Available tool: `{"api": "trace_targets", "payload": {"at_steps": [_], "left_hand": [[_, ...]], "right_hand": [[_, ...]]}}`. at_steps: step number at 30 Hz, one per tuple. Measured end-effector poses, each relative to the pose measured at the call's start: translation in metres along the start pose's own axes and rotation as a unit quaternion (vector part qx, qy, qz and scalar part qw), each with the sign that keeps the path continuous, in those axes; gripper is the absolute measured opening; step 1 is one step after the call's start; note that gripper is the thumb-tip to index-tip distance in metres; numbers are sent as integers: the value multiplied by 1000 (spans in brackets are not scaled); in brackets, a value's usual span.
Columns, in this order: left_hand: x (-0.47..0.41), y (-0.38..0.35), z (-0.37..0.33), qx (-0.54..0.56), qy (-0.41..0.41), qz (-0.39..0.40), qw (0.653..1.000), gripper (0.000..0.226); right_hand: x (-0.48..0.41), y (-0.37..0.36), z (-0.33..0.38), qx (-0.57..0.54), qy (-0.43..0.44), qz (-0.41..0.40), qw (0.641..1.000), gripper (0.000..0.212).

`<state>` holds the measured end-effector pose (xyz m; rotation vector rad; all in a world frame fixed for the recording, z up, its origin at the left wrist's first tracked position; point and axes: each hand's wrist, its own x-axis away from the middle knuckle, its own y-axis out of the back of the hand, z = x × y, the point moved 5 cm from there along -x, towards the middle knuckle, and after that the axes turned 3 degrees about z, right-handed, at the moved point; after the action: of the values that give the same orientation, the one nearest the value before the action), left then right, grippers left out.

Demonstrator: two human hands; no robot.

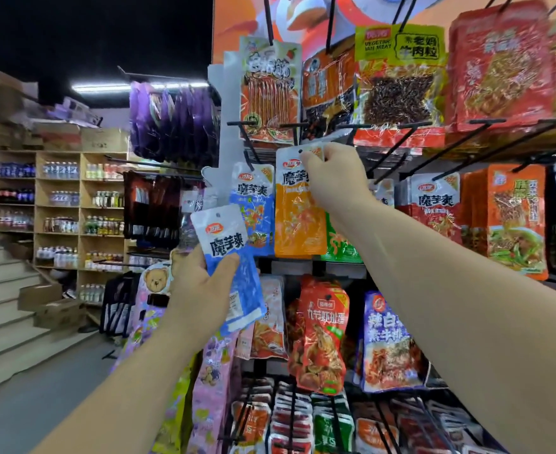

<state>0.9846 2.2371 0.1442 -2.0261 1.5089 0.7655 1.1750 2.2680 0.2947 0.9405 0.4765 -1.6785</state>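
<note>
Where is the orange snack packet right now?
In the head view the orange packet sits mid-frame at the rack, its top pinched by the right hand, between a hanging blue packet on its left and a green packet on its right.

The snack rack [466, 139] stood straight ahead and to the right, its pegs jutting forward in rows one above another. The left hand [198, 290] held a loose packet [227, 257] before the rack's left edge, below and left of the right hand [335, 178], which pinched the top of a raised packet [297, 217] against the middle row. Just left of the raised packet, a neighbouring packet [253, 208] hung on its own peg, partly behind the loose one. Bottle shelves [60, 208] stood far back on the left, with stairs [4, 306] to their left and cardboard boxes [53, 306] on the floor at their foot
</note>
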Motion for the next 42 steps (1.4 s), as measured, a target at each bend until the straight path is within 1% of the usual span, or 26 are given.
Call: {"api": "trace_targets", "payload": {"at_steps": [3, 8, 10, 12, 15, 16, 19, 20, 21, 23, 24, 25, 26, 27, 28, 29, 30, 31, 32, 34, 36, 41, 42], "left_hand": [[2, 0, 4, 6, 0, 9, 1000, 19], [6, 2, 9, 15, -4, -17, 1000, 13], [5, 2, 11, 18, -3, -24, 1000, 6], [5, 4, 14, 12, -5, -26, 1000, 5], [6, 3, 15, 22, -5, -12, 1000, 12], [7, 2, 13, 26, -4, -7, 1000, 14], [10, 0, 10, 37, 1, -7, 999, 16], [10, -1, 10, 38, 4, -8, 999, 17], [11, -1, 9, 39, 6, -10, 999, 19], [10, -1, 8, 40, 8, -11, 999, 21], [10, -1, 8, 38, 10, -9, 999, 21], [10, -1, 9, 34, 11, -10, 999, 21], [9, -1, 10, 31, 12, -11, 999, 20], [10, -2, 10, 29, 12, -11, 999, 21], [10, -2, 11, 30, 11, -10, 999, 22], [10, -2, 11, 34, 11, -9, 999, 22], [11, -3, 11, 39, 11, -8, 999, 21], [11, -3, 11, 43, 12, -9, 999, 22], [11, -3, 12, 43, 13, -13, 999, 24], [11, -1, 14, 43, 13, -24, 999, 24], [11, -1, 15, 42, 14, -25, 999, 20], [10, -1, 11, 28, 8, -13, 999, 21], [10, -1, 10, 26, 7, -11, 1000, 20]], "right_hand": [[-3, -3, -4, 15, -14, -12, 1000, 52], [-2, -6, 2, 14, -9, -13, 1000, 50], [-3, -4, 2, 33, 1, -17, 999, 51], [-5, -3, 1, 57, 15, -9, 998, 48], [-8, -4, -6, 115, 21, 1, 993, 39], [-9, -5, -9, 142, 21, 4, 990, 39], [-13, -5, -20, 247, 27, 12, 969, 49], [-14, -5, -24, 284, 33, 11, 958, 47], [-14, -4, -27, 314, 47, 7, 948, 41], [-10, -3, -30, 342, 82, 0, 936, 21], [-6, -2, -30, 346, 103, -1, 933, 27], [-1, -2, -30, 355, 129, 5, 926, 39], [6, -1, -30, 371, 161, 14, 914, 47], [12, -1, -29, 399, 201, 23, 894, 51], [19, -3, -29, 445, 242, 40, 861, 54], [24, -5, -32, 495, 281, 57, 820, 57], [27, -7, -35, 540, 302, 80, 781, 62], [28, -9, -40, 579, 304, 108, 749, 66], [28, -11, -46, 607, 293, 137, 726, 70], [25, -14, -55, 645, 262, 177, 696, 73], [22, -16, -60, 673, 245, 198, 669, 71], [18, -21, -68, 712, 220, 214, 632, 67], [18, -22, -69, 715, 219, 213, 629, 65]]}}
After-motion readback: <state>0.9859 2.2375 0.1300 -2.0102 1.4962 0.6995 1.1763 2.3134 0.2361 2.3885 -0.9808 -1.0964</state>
